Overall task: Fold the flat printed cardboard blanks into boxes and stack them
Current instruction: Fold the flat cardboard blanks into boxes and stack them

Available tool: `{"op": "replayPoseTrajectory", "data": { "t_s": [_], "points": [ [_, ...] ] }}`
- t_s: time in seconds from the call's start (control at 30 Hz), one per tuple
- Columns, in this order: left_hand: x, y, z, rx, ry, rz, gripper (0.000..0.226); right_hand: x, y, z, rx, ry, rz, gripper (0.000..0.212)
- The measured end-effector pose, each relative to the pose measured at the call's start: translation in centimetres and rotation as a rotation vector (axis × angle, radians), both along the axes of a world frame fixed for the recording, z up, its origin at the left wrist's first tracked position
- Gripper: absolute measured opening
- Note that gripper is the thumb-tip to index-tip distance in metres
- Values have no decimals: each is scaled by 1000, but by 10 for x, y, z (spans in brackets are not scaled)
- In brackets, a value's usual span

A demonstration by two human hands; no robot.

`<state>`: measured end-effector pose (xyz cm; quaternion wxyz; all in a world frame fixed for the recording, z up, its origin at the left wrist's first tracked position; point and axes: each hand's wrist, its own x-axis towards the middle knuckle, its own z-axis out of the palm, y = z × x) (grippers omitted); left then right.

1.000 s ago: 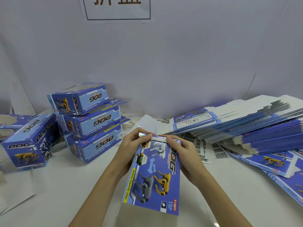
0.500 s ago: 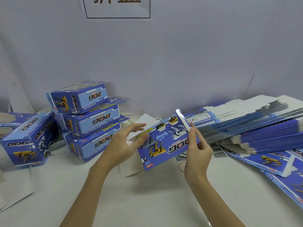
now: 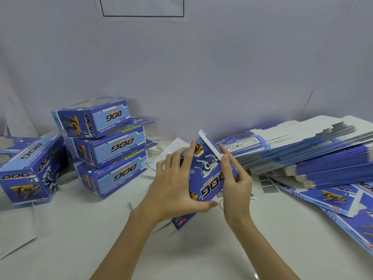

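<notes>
Head view shows both hands at frame centre holding one box blank [image 3: 210, 174] above the bench [image 3: 80, 239]: left hand [image 3: 177, 186] clasps its lower edge to steady it, right hand [image 3: 234, 178] pinches the white end flap [image 3: 211, 144], likely to tuck it. Three finished boxes [image 3: 105, 146] are stacked at left; flat blanks [image 3: 302, 150] are piled at right.

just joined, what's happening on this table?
A person is folding a blue printed box, held off the table in both hands: left hand around its side, right hand pinching the white end flap. Three finished boxes are stacked at left; a pile of flat blanks waits at right.
</notes>
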<state>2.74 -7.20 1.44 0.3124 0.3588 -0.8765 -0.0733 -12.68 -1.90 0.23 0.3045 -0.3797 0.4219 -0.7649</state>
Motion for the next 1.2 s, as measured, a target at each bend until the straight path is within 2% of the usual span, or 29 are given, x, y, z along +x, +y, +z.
{"op": "replayPoseTrajectory", "data": {
  "t_s": [0.13,0.27,0.37,0.47,0.53,0.6,0.7,0.87,1.07,1.2],
  "points": [
    [12,-6,8,-144,29,-1,138,-12,2,13,18,93,37,20],
    [29,-16,14,-296,34,-10,135,-36,3,22,73,195,238,43],
    [30,-20,11,-344,16,-40,131,-41,8,26,47,335,358,45],
    [22,-17,5,-362,-32,-20,130,-29,11,26,-9,432,322,49],
    [10,-10,1,-365,-54,23,134,-18,9,20,-36,422,261,52],
    [-2,-2,-1,-331,-42,77,138,-6,7,12,-18,463,202,53],
    [-6,3,-1,-361,21,146,130,5,6,5,-6,561,181,54],
    [-1,2,8,-389,115,152,131,5,8,6,-50,525,222,53],
    [-1,-1,5,-415,93,124,129,6,8,8,-68,390,269,54],
    [-4,-3,1,-429,84,109,126,7,7,8,-43,389,238,54]
  ]
}}
